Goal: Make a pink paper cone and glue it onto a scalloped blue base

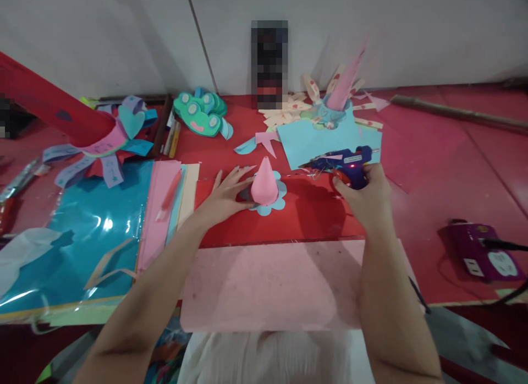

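A pink paper cone (264,185) stands upright on a light blue scalloped paper base (281,199) in front of me. My left hand (226,194) is at the cone's left side, thumb and index finger against its lower edge and the other fingers spread. My right hand (369,194) is wrapped round a dark blue hot glue gun (341,158), its nozzle pointing left. A small light glows on the gun's side, and thin glue strands show below the nozzle. Underneath lies a light blue sheet (295,142).
A finished-looking pink cone (344,89) with paper strips stands at the back. Green frog cutouts (202,113) lie behind my left hand. A red cone hat (61,109) and plastic-wrapped blue paper (103,219) are left. A purple power box (482,251) with cords sits right.
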### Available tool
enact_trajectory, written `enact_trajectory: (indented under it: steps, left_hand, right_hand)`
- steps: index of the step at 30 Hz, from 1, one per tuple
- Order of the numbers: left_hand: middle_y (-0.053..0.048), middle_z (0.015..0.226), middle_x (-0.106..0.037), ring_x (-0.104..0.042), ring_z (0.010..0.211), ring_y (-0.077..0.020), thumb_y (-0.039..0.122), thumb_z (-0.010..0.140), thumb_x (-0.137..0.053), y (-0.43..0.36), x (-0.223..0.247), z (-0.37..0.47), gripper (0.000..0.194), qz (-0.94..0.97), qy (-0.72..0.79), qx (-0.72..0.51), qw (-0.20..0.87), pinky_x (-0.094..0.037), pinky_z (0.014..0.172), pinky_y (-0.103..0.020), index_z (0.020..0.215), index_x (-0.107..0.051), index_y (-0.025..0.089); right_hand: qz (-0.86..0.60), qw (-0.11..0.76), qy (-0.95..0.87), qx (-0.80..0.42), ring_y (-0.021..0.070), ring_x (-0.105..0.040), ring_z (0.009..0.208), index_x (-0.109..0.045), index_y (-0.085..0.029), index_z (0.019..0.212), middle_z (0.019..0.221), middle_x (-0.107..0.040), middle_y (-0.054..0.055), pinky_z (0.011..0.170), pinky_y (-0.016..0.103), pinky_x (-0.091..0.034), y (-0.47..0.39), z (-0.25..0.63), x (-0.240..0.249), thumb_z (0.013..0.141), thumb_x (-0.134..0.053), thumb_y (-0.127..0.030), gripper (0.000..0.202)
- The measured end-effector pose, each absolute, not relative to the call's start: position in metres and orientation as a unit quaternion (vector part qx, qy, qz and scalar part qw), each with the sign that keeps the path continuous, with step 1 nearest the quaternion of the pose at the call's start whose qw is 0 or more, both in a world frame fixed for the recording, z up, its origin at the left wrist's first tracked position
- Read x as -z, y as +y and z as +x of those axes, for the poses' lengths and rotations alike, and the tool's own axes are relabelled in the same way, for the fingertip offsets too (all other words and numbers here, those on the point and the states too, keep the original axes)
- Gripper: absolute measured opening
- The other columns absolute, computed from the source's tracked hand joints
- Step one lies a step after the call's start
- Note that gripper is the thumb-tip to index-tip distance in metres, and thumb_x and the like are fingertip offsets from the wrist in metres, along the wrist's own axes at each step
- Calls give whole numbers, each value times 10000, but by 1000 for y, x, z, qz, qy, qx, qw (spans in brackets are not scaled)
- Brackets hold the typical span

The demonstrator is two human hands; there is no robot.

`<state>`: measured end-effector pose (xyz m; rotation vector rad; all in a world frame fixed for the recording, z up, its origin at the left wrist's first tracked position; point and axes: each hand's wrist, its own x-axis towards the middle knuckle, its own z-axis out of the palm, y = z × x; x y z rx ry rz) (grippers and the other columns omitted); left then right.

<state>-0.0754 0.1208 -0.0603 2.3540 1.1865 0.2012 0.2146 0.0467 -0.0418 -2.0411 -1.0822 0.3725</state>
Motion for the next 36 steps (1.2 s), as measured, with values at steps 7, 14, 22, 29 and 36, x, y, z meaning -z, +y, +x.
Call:
enact_trajectory:
  steps: [7,14,22,29,36]
  left_hand:
    - [-56,1504,-391,-317,1404,-278,533,855,-560,117,49,-76,663,859,440,-156,207,-189,1154,-568,1428,-339,283]
    - [-34,903,-709,-664,834,-179,325,914,-546,76,34,-60,142,895,328,-301,-1,-506,774,-324,990,-636,246]
    - [-74,981,-711,-666,905,-186,2,896,-365,69,56,-55,352,962,239,-114,-60,-526,796,-306,1084,-623,149]
    - [-124,1076,-686,-657,1005,-212,-49,863,-399,62,52,-45,394,962,254,-86,-42,-533,856,-318,1178,-582,101]
    - [-108,883,-691,-686,782,-208,19,911,-377,66,56,-30,312,952,291,-77,-56,-559,606,-300,1070,-631,106]
  right_hand:
    - [-803,387,-431,-143,152,-494,634,-438,-236,817,727,-533,-20,629,336,-436,47,214,42,617,-684,-407,361]
    - [-797,394,-435,-143,153,-504,626,-442,-236,820,722,-541,-23,630,340,-443,46,213,42,614,-687,-400,360]
    - [-802,388,-431,-140,148,-485,625,-449,-235,813,725,-524,-23,603,321,-428,46,211,39,621,-690,-395,348]
    - [-803,380,-438,-140,143,-469,611,-459,-231,829,710,-525,-29,590,315,-419,44,209,39,642,-683,-410,343]
    - [-793,386,-454,-127,146,-469,626,-460,-232,824,729,-526,-21,579,304,-420,45,210,41,637,-685,-391,333]
